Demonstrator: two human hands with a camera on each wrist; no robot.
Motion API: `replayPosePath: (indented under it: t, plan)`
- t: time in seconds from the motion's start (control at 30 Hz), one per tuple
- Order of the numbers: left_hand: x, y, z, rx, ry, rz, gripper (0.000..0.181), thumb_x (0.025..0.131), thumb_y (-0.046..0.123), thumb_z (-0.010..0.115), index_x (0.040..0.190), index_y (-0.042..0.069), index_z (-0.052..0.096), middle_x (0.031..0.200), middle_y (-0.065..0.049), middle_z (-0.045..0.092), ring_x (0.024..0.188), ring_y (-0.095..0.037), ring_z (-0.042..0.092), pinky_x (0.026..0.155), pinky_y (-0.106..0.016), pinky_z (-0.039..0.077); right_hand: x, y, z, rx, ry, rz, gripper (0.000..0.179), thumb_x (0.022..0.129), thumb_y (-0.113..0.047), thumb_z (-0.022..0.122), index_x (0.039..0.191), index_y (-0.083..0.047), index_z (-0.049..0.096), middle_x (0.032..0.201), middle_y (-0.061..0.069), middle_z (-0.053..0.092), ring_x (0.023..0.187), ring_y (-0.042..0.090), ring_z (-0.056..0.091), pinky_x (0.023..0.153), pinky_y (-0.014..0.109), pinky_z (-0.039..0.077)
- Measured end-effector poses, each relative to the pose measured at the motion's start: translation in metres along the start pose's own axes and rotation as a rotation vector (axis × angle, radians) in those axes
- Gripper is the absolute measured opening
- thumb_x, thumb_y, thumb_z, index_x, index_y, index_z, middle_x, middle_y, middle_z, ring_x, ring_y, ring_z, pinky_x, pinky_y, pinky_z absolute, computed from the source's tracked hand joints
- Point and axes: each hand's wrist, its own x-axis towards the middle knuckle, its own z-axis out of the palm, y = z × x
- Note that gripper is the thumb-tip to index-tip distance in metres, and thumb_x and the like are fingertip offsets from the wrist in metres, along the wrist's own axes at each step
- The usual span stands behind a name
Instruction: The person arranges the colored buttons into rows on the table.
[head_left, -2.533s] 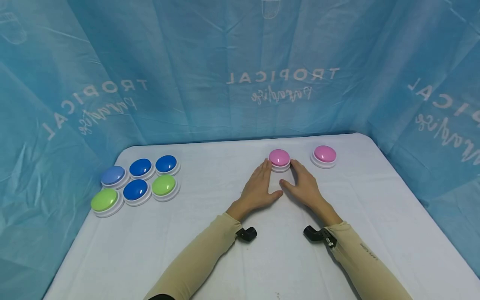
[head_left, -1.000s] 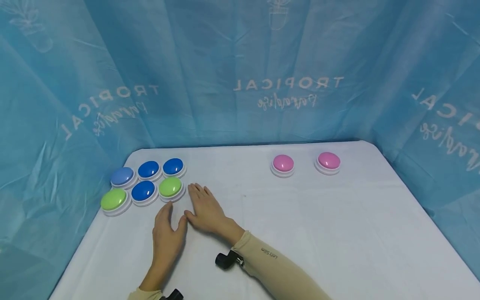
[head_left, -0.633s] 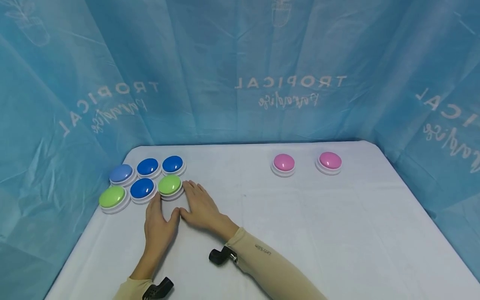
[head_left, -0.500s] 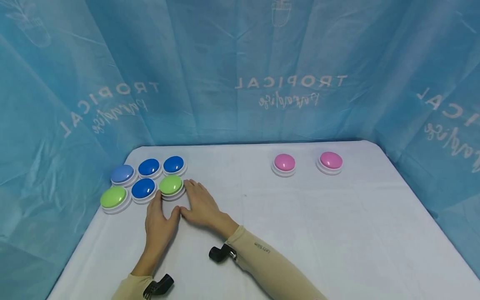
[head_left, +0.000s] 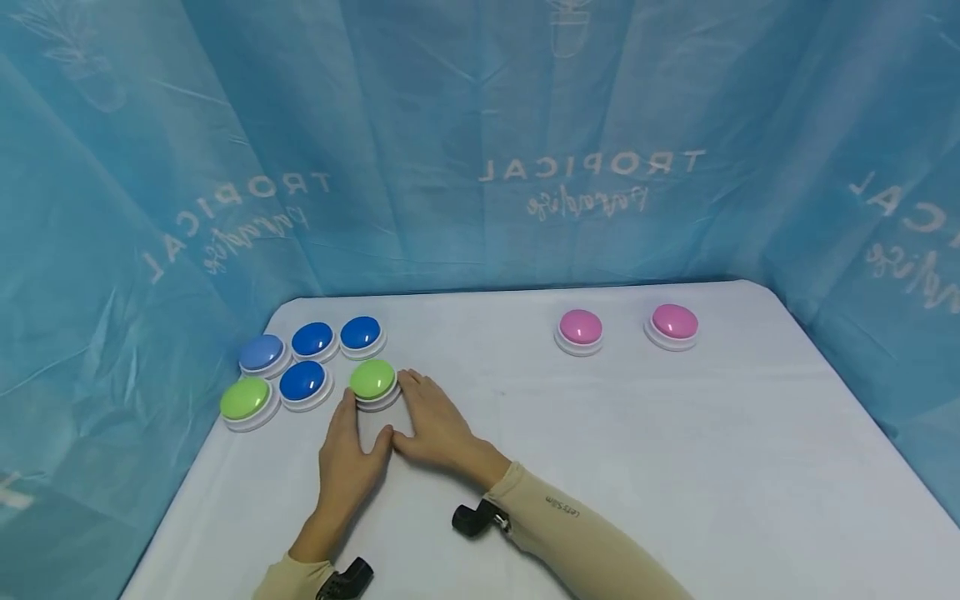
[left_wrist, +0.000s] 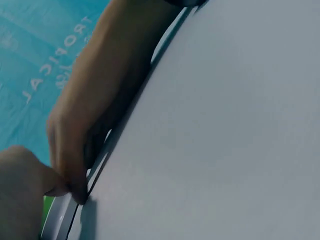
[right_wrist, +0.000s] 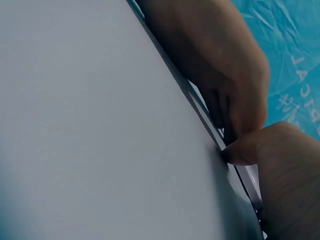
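A green push button (head_left: 372,380) with a white round base stands between my two hands on the white table. My left hand (head_left: 347,467) touches the left side of its base with extended fingers. On the right side, the fingertips of my right hand (head_left: 442,429) rest against the base. Both thumbs meet in front of the button. In the left wrist view only a sliver of green (left_wrist: 48,205) shows behind the fingers. The right wrist view shows both hands (right_wrist: 285,170) with their thumbs low on the table; the button is mostly hidden there.
To the left sit a second green button (head_left: 244,399), a lighter blue button (head_left: 261,353) and three dark blue buttons (head_left: 302,381). Two pink buttons (head_left: 581,328) stand apart at the back right. Blue printed curtains (head_left: 450,233) enclose the table (head_left: 675,467).
Both hands left the nearer pink button and went to the right-hand green button. Held between them, it has slid slightly right, away from the blue button beside it. The head view has shifted a little.
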Motion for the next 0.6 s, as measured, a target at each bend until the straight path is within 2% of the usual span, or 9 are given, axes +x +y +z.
replayPosePath:
  t: [0.13, 0.37, 0.5, 0.6]
  plan:
    - [-0.005, 0.009, 0.008, 0.031, -0.072, 0.072, 0.091, 0.096, 0.03, 0.072, 0.162, -0.011, 0.024, 0.167, -0.032, 0.03, 0.154, -0.05, 0.032, 0.124, -0.064, 0.031, -0.019, 0.019, -0.008, 0.034, 0.0, -0.016, 0.092, 0.091, -0.041, 0.071, 0.162, 0.003, 0.032, 0.165, 0.018, 0.043, 0.158, 0.029, 0.036, 0.132, 0.037, 0.025]
    - [-0.009, 0.02, 0.021, 0.082, -0.135, 0.299, 0.095, 0.094, 0.037, 0.073, 0.161, -0.012, 0.027, 0.168, -0.03, 0.031, 0.152, -0.05, 0.036, 0.122, -0.063, 0.036, -0.05, 0.043, -0.029, 0.097, 0.021, 0.041, 0.094, 0.09, -0.039, 0.073, 0.162, 0.004, 0.031, 0.166, 0.02, 0.041, 0.158, 0.033, 0.034, 0.131, 0.045, 0.027]
    - [-0.007, 0.027, 0.032, 0.108, -0.166, 0.353, 0.101, 0.092, 0.043, 0.074, 0.162, -0.01, 0.025, 0.169, -0.028, 0.029, 0.154, -0.047, 0.036, 0.123, -0.06, 0.035, -0.063, 0.054, -0.04, 0.102, 0.031, 0.069, 0.093, 0.09, -0.038, 0.074, 0.162, 0.004, 0.032, 0.165, 0.022, 0.041, 0.157, 0.036, 0.035, 0.13, 0.049, 0.029]
    - [0.001, 0.036, 0.043, 0.112, -0.188, 0.388, 0.103, 0.092, 0.047, 0.073, 0.162, -0.011, 0.023, 0.169, -0.029, 0.028, 0.155, -0.045, 0.034, 0.125, -0.059, 0.034, -0.068, 0.062, -0.046, 0.101, 0.051, 0.106, 0.093, 0.09, -0.036, 0.074, 0.162, 0.005, 0.031, 0.165, 0.023, 0.04, 0.156, 0.037, 0.035, 0.129, 0.05, 0.03]
